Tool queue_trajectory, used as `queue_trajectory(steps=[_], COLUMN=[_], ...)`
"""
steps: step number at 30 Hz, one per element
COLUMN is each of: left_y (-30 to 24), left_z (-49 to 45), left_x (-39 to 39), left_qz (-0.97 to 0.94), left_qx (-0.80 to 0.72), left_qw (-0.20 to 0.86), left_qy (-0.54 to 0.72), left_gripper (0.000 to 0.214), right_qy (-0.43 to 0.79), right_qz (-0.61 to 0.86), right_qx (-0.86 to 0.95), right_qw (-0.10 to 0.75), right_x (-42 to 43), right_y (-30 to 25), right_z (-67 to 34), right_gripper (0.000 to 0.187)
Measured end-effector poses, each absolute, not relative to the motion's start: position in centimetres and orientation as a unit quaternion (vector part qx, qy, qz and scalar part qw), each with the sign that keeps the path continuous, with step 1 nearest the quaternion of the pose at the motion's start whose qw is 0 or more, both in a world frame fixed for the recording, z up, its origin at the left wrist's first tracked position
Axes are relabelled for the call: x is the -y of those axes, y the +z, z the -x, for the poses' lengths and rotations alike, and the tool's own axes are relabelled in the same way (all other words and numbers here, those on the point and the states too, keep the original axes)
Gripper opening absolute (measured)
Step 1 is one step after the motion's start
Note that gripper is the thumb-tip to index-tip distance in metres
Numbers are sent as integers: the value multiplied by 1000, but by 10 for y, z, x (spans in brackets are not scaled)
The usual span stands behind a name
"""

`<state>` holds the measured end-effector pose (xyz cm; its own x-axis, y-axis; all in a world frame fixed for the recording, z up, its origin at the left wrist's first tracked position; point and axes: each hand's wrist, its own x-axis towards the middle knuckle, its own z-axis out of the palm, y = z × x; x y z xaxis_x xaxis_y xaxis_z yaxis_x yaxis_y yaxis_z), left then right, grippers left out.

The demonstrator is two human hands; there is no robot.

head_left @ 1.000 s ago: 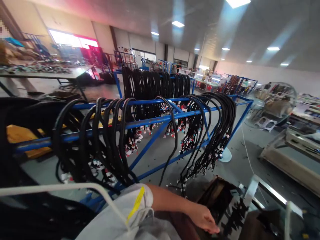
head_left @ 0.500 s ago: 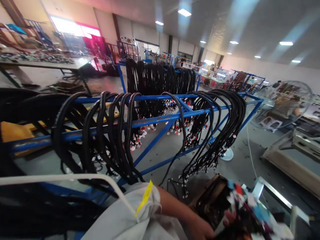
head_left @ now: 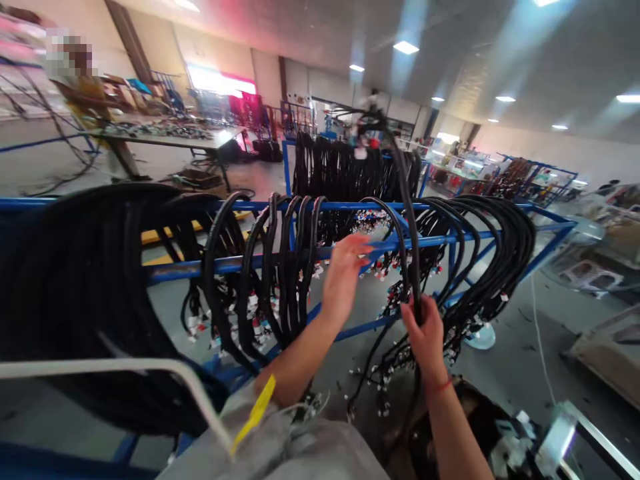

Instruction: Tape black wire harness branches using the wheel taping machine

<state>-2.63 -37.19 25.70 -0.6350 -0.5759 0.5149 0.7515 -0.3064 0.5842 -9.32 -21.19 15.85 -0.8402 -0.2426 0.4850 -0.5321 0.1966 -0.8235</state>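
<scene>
My right hand [head_left: 425,333] is closed around a black wire harness [head_left: 411,233], which rises steeply above the rack. The harness's upper end carries dark leads and white and red connectors in mid-air. My left hand [head_left: 345,270] is in front of the blue rail [head_left: 385,245], its fingers stretched towards the right and nothing in them. Between the hands a single black harness [head_left: 399,233] hangs over the rails. Several sleeved harnesses [head_left: 260,267] drape left of my left hand, and a dense bundle [head_left: 515,233] lies over the rack's right end.
A thick mass of black harnesses [head_left: 100,287] covers the rack's left part. Behind stands another loaded rack [head_left: 345,167]. A white bent tube [head_left: 100,365] crosses the lower left. On the lower right are a dark box [head_left: 465,407] and a metal frame [head_left: 560,433]. A person [head_left: 85,87] stands far left.
My view has turned left. My right hand has come up, holding a harness with its end raised over the rack. My left hand has entered view by the rail.
</scene>
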Motion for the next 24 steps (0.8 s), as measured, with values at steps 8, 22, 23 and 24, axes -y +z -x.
queue_trajectory(steps=[8,22,23,24], left_y=[188,162,162,165], left_z=[-56,2,18,34], left_x=[403,352,341,331], left_qz=[123,79,67,64], left_qx=[540,669,656,631], left_qw=[334,148,140,130], left_qy=[-763,-724,-739,-762], left_gripper=[16,45,52,57], right_qy=[425,739,738,731], right_qz=[-502,-138,-124,-104], right_qx=[743,656,660,671], right_qw=[128,-69,-71,-67], right_x=[263,229,222,211], right_y=[190,115,99,82], right_z=[110,105,84,64], right_gripper=[41,64,64,64])
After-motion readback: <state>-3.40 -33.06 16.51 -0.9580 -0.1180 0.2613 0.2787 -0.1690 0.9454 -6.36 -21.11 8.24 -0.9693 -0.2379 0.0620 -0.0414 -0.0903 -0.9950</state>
